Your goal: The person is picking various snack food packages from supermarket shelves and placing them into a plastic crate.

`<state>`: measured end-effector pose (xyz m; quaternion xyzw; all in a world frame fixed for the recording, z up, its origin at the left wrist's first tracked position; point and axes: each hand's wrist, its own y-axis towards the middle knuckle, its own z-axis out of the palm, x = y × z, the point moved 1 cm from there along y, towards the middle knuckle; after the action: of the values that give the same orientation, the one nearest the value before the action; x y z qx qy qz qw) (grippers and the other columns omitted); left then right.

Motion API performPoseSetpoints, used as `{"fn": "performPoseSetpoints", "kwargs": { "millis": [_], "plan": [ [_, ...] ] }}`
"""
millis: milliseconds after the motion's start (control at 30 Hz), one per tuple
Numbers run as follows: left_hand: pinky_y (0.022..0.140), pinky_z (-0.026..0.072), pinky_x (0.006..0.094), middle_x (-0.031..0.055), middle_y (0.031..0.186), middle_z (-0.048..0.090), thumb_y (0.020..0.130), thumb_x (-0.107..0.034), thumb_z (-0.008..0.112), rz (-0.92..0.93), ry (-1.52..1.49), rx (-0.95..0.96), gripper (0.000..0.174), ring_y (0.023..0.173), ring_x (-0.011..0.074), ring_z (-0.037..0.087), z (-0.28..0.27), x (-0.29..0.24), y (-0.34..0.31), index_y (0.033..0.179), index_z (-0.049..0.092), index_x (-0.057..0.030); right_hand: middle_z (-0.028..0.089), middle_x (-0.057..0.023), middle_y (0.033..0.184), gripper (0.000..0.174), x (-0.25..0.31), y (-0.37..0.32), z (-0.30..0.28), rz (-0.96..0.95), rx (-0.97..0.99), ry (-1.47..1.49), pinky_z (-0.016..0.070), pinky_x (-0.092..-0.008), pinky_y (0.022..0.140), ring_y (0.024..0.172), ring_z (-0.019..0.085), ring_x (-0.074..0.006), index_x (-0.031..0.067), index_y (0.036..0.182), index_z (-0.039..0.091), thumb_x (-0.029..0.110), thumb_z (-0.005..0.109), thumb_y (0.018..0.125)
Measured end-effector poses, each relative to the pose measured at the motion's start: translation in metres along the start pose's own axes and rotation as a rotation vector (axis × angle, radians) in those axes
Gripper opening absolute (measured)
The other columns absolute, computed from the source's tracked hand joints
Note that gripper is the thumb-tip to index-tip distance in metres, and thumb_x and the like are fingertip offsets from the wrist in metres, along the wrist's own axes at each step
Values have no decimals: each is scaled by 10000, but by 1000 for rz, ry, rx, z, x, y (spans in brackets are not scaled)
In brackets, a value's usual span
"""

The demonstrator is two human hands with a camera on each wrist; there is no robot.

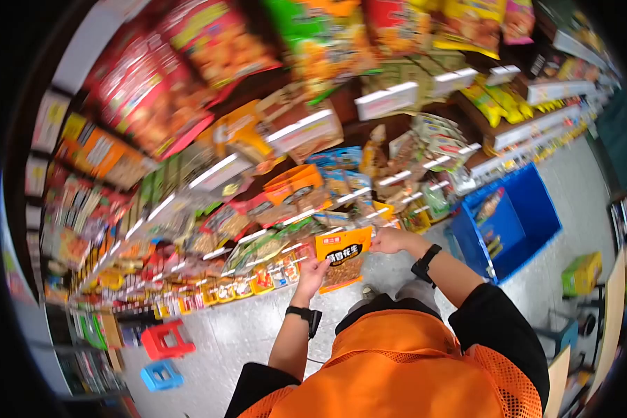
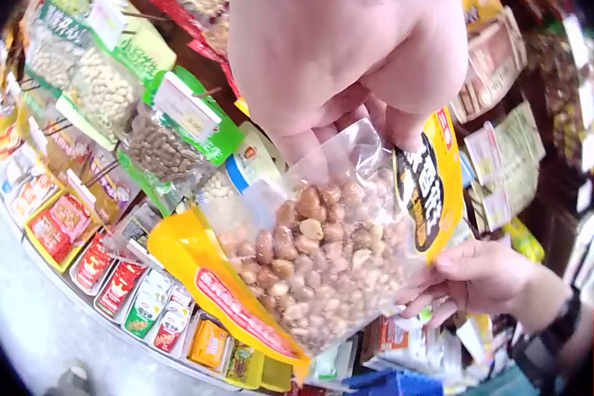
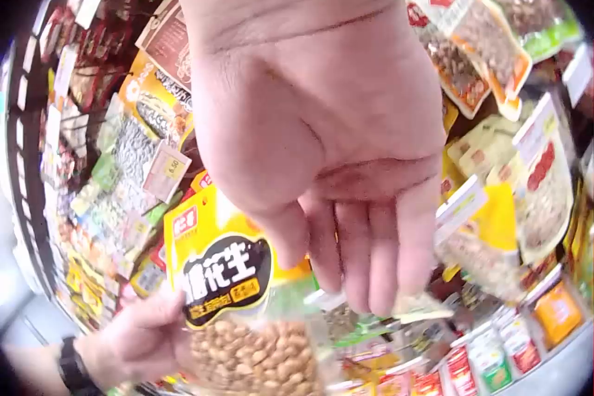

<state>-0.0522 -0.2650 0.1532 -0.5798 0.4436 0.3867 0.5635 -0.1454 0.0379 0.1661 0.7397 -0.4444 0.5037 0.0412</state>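
Both hands hold up an orange-and-yellow bag of peanuts [image 1: 343, 268], in front of the body and before the shelves. My left hand [image 1: 312, 280] grips its left edge, while my right hand [image 1: 391, 240] pinches it near the upper right corner. Seen from the left wrist, the clear window of the peanut bag [image 2: 320, 257] shows reddish-brown nuts, and the thumb of the right hand [image 2: 483, 275] lies on its edge. In the right wrist view, the printed front of the peanut bag [image 3: 227, 271] has a black label with white characters; part of it is hidden behind the right thumb.
Shelves of snack bags with white price tags [image 1: 386, 101] curve around the front and left. On the floor at right stands a blue bin [image 1: 515, 230] with a few packets inside. A red stool [image 1: 167, 340] and a blue stool [image 1: 161, 375] stand at lower left.
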Motion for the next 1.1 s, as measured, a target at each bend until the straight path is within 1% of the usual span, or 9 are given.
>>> {"fn": "performPoseSetpoints", "kwargs": {
  "millis": [100, 133, 233, 433, 467, 567, 733, 867, 1100],
  "plan": [
    [574, 434, 263, -17, 718, 643, 965, -208, 678, 57, 291, 118, 225, 631, 62, 534, 41, -2, 2, 937, 728, 9, 726, -176, 915, 629, 15, -63, -38, 285, 269, -202, 570, -410, 700, 753, 700, -233, 36, 1138, 705, 602, 670, 869],
    [582, 445, 274, -4, 716, 651, 960, -202, 682, 129, 386, 127, 226, 640, 67, 545, 57, -9, 3, 928, 726, 17, 701, -201, 1117, 811, 11, -87, -48, 372, 269, 37, 584, -416, 718, 866, 715, -278, -6, 1181, 676, 726, 603, 841],
    [627, 487, 300, 68, 741, 700, 954, -191, 681, 178, 604, 257, 231, 680, 104, 607, 127, -59, -1, 932, 722, 35, 665, -203, 1214, 939, -27, -141, -71, 491, 283, 643, 592, -386, 700, 969, 710, -321, -58, 1214, 636, 787, 574, 811],
    [855, 571, 387, 150, 1071, 725, 814, 32, 638, 961, 602, 467, 272, 978, 321, 706, 278, -108, 19, 1070, 716, -16, 710, -192, 1103, 752, -58, -267, -96, 436, -358, 1141, 586, -380, 627, 815, 742, -319, -57, 1166, 651, 631, 621, 864],
    [895, 562, 397, 141, 1141, 709, 767, 69, 612, 958, 615, 524, 377, 1028, 322, 689, 302, -111, 21, 1119, 704, -28, 726, -171, 1025, 513, -59, -287, -101, 418, -531, 1225, 587, -368, 610, 740, 744, -304, -56, 1097, 669, 418, 630, 905],
    [897, 560, 397, 149, 1130, 710, 761, 60, 629, 985, 558, 642, 365, 1028, 324, 691, 380, -117, 31, 1106, 710, -27, 721, -147, 984, 367, -93, -331, -112, 384, -848, 1238, 591, -345, 614, 765, 748, -282, -55, 1073, 660, 271, 598, 915],
    [945, 515, 421, 177, 1182, 690, 879, -259, 741, 704, 749, 924, 469, 1105, 356, 651, 468, -124, 46, 1268, 621, -25, 696, -129, 714, 315, -183, -389, -132, 486, -1119, 745, 539, -368, 603, 664, 707, -249, -35, 829, 709, 241, 568, 882],
    [922, 524, 408, 172, 1166, 700, 896, -276, 714, 468, 869, 1000, 423, 1088, 332, 667, 473, -92, 71, 1232, 639, -31, 662, -265, 750, 327, -268, -426, -160, 694, -1237, 381, 536, -475, 704, 733, 681, -411, -7, 865, 719, 287, 579, 836],
    [861, 550, 402, 128, 1078, 734, 889, -268, 702, 197, 1101, 764, 375, 1015, 291, 702, 411, -58, 80, 1190, 663, -46, 694, -263, 844, 315, -455, -424, -165, 858, -1311, 367, 540, -489, 798, 841, 691, -420, 37, 933, 754, 292, 595, 838]
  ]
}}
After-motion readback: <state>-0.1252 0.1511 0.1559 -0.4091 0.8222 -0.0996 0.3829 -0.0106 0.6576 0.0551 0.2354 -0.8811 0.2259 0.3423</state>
